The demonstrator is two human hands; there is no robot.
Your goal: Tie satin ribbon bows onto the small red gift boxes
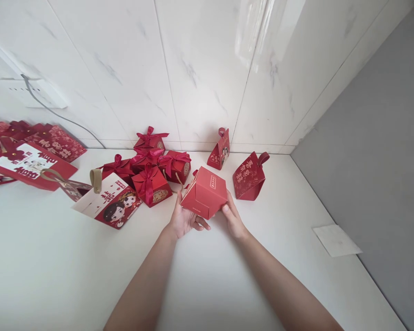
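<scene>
Bright, even daylight fills the scene, and the white surface [55,276] around the hands looks almost washed out. A strong streak of glare [258,32] runs down the glossy wall tiles [200,69] well beyond the hands, up and to the right. Shadows are faint and soft; only a thin one sits under the hands. Focus is sharp throughout. The wide lens bends the tile lines and stretches the forearms toward the bottom edge.

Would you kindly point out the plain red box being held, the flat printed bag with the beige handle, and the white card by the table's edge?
plain red box [207,191], head view, its front face.
flat printed bag [110,202], head view, its printed front.
white card [336,240], head view, its middle.
</scene>
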